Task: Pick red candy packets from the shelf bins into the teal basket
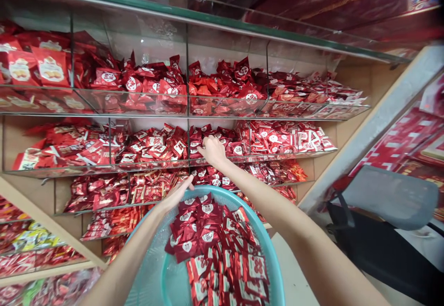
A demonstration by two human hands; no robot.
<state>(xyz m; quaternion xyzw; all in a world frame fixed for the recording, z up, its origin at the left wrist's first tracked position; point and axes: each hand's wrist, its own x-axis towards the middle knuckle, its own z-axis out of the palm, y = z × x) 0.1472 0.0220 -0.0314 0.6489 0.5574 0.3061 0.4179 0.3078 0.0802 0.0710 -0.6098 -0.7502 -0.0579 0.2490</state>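
Already, lots of red packs (208, 236) sit in the basket (274, 250), but many more fill the shelves (152, 164), where the right hand (214, 152) bends, its catch too hidden to tell, while the left hand (176, 196) is open by the basket.

packets (208, 236) in a basket (274, 246) below and before tiered shelves (222, 118), more packets (156, 144) in the shelves' divided compartments, chair (385, 199) right of the basket, slanted beam (52, 222) left of it
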